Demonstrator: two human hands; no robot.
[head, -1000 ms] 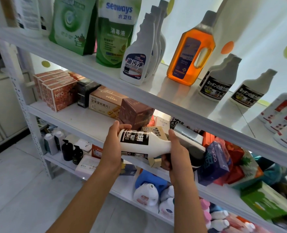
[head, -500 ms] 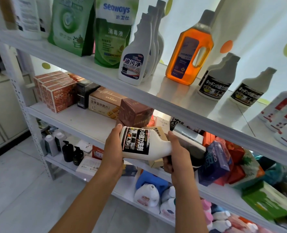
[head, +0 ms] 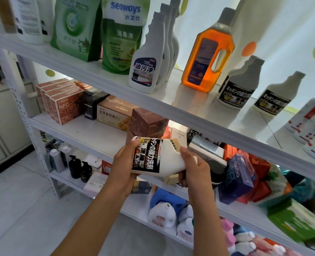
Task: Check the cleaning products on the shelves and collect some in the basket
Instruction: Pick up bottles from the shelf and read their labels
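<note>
A white cleaner bottle (head: pixel 168 160) with a black label lies sideways in front of the middle shelf, held in both hands. My left hand (head: pixel 124 167) grips its base end, fingers curled over the top edge. My right hand (head: pixel 194 169) grips its neck end, thumb on top; the cap is hidden behind the hand. Two matching white bottles (head: pixel 240 85) stand on the upper shelf at the right. No basket shows in the head view.
The upper shelf (head: pixel 171 106) carries green refill pouches (head: pixel 122 34), white spray bottles (head: pixel 147 60) and an orange jug (head: pixel 207 52). Boxes (head: pixel 66 106) fill the middle shelf. Lower shelves hold dark pump bottles (head: pixel 79 168), white jugs (head: pixel 162 214) and coloured packs (head: pixel 249 180).
The bottle has been rolled in my hands, so its black label now faces up at me. Both hands stay on it at about the same place.
</note>
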